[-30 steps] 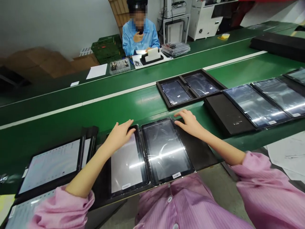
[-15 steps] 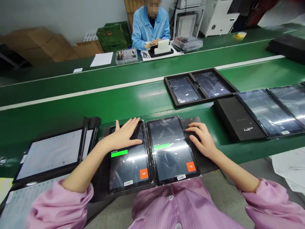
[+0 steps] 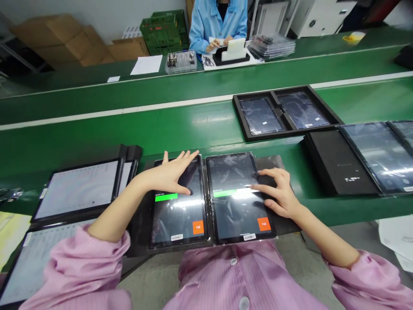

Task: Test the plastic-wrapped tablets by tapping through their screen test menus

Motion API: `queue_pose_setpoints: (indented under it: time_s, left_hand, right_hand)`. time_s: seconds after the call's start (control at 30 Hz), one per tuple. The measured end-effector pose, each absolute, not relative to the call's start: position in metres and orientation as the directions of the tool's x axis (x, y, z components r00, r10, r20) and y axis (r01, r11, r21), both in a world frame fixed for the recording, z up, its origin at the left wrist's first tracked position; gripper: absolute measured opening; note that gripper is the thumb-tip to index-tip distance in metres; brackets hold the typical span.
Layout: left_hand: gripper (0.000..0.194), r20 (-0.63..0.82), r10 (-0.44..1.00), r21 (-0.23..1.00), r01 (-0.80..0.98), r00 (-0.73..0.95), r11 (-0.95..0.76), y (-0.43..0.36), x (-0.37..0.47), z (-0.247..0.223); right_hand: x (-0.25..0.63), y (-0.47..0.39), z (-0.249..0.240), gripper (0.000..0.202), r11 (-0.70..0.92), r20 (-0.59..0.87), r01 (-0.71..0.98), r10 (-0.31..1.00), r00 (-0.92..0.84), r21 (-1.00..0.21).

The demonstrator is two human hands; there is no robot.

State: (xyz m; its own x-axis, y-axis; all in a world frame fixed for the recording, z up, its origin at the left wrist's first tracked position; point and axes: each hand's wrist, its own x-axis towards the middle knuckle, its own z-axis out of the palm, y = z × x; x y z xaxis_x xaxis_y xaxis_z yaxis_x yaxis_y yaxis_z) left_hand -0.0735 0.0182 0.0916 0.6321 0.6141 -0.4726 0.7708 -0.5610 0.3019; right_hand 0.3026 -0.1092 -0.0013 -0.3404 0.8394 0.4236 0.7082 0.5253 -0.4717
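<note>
Two tablets lie side by side in front of me, each lit with a green bar and an orange "Fail" box. My left hand (image 3: 171,175) is spread over the top of the left tablet (image 3: 180,219), fingers apart and holding nothing. At the right tablet (image 3: 238,215), my right hand (image 3: 279,193) is at the right edge, with its index finger reaching over the screen near the end of the green bar. Its fingers are apart and grip nothing. Under the tablets is a dark board (image 3: 138,232).
Lit tablets (image 3: 77,187) lie at the left. A black tray (image 3: 247,133) with two tablets sits beyond, right of centre. Further right are a black box (image 3: 342,165) and wrapped tablets (image 3: 380,150). A person in blue (image 3: 206,26) works across the green bench (image 3: 129,129).
My right index finger has stretched left over the right tablet's screen. My left hand stays spread on the left tablet. The whole view has shifted slightly.
</note>
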Motion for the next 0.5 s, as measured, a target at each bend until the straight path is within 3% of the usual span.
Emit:
queue_pose_setpoints:
  time_s: [0.07, 0.17, 0.27, 0.5]
  left_hand:
    - [0.129, -0.464, 0.609, 0.308, 0.762, 0.643, -0.570, 0.018, -0.073, 0.091]
    - [0.130, -0.455, 0.616, 0.289, 0.761, 0.643, -0.581, 0.016, -0.072, 0.091]
    - [0.129, -0.463, 0.625, 0.266, 0.771, 0.629, -0.579, 0.013, -0.068, 0.093]
    - [0.123, -0.479, 0.625, 0.225, 0.774, 0.617, -0.592, 0.008, -0.062, 0.097]
  right_hand:
    - [0.303, -0.106, -0.001, 0.055, 0.437, 0.470, 0.722, 0.865, -0.175, -0.537]
    - [0.303, -0.099, -0.003, 0.043, 0.252, 0.390, 0.731, 0.921, 0.021, -0.634]
    - [0.304, -0.093, -0.007, 0.036, 0.179, 0.301, 0.767, 0.953, 0.020, -0.617]
    - [0.306, -0.094, -0.009, 0.038, 0.188, 0.297, 0.800, 0.955, -0.013, -0.569]
